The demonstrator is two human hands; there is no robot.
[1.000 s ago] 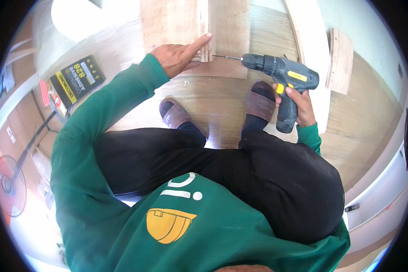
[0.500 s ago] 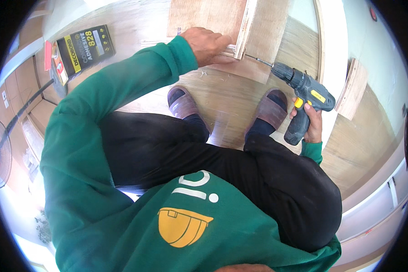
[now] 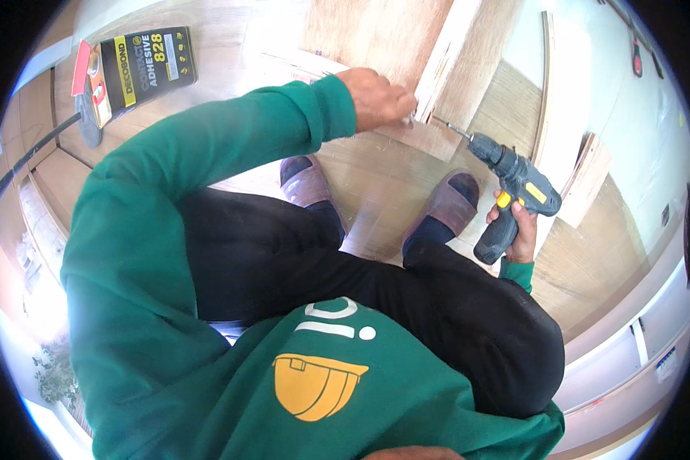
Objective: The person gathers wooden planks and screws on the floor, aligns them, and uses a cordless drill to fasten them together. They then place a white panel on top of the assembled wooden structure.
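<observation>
Right grip [image 3: 516, 230] clasps drill [image 3: 514, 184]; left grip [image 3: 376, 100] (fingers curled) presses plywood [image 3: 376, 31].

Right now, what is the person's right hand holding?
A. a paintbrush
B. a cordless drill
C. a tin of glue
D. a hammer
B: the right hand grips the handle of a dark blue and yellow cordless drill, its bit pointing toward the wooden strip where the left hand rests.
</observation>
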